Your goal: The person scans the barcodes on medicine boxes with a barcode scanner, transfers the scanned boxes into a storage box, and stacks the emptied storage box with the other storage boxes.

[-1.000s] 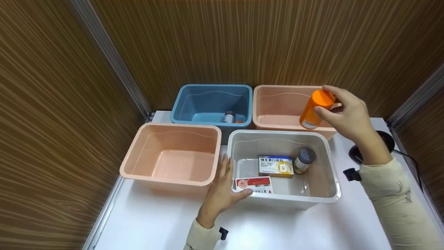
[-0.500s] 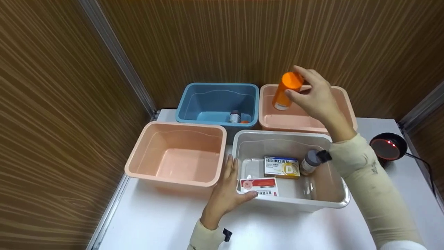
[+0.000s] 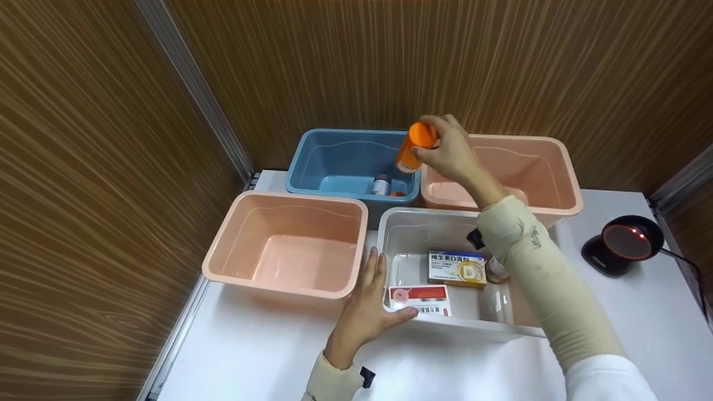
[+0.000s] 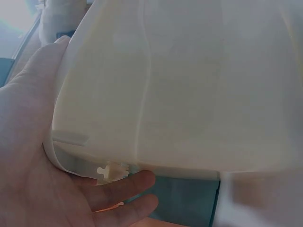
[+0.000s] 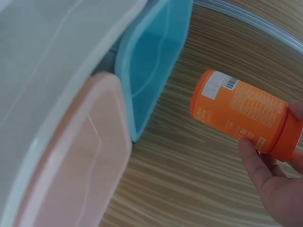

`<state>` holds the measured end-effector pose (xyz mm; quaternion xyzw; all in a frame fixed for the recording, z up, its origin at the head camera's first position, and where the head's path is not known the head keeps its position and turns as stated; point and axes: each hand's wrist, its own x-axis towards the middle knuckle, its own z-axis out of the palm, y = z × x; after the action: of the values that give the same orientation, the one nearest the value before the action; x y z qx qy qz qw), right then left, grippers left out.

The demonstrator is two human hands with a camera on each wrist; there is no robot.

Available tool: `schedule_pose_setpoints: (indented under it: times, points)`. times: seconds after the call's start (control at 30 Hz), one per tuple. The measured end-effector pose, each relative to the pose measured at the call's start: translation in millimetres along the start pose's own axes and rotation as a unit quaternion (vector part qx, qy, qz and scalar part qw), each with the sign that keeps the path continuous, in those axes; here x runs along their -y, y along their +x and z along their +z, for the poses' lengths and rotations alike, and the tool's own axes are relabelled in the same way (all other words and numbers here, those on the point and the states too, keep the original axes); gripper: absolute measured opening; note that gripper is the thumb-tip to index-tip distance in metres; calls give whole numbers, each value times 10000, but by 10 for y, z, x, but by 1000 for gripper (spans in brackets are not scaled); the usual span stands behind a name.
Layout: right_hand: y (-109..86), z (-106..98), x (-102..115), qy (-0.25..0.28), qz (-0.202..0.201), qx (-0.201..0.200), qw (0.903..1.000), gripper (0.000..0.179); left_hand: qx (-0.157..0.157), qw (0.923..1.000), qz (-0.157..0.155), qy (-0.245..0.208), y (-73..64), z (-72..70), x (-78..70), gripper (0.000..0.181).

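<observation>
My right hand (image 3: 452, 153) grips an orange bottle (image 3: 412, 147) by its lid end, tilted over the right rim of the blue bin (image 3: 345, 133). Its barcode and printed label face the right wrist camera. Inside the blue bin lie a small white bottle (image 3: 381, 185) with a dark cap and something orange. My left hand (image 3: 365, 309) rests with straight fingers against the near left corner of the white bin (image 3: 468, 324). That bin holds a red-and-white box (image 3: 420, 299), a vitamin D box (image 3: 457, 268) and a brown bottle (image 3: 496, 270), partly hidden by the right sleeve.
One pink bin (image 3: 284, 250) stands at the front left, another pink bin (image 3: 535, 161) at the back right. A black scanner (image 3: 624, 245) with red lights and a cable sits at the table's right. Wood-grain panels (image 3: 390, 61) rise behind the bins.
The right hand has carried the orange bottle leftward, from over the back pink bin to the blue bin's edge. The head view has shifted slightly; the left hand stays at the white bin's corner.
</observation>
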<state>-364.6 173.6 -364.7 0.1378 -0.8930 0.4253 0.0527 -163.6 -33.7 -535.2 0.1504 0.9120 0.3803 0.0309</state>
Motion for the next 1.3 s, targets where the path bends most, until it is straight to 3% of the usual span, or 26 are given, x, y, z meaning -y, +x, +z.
schedule_pose_setpoints:
  times: [0.4,0.87,1.1,1.3]
  points:
    - [93,394,-220,145,185,539,9983,62,36,10000,-62,-5,-97,2,-72,123]
    - [80,697,-452,-870,300,1480,9847,55,-57,10000,-20,41,-83,57,-14,122]
    - [134,777,-446,-1104,37,1464,9830,54,-95,9999,-65,-39,-42,50,35,121]
    - [221,857,-466,-1379,-160,1018,9851,55,-94,9999,-32,-62,-50,29,64,120]
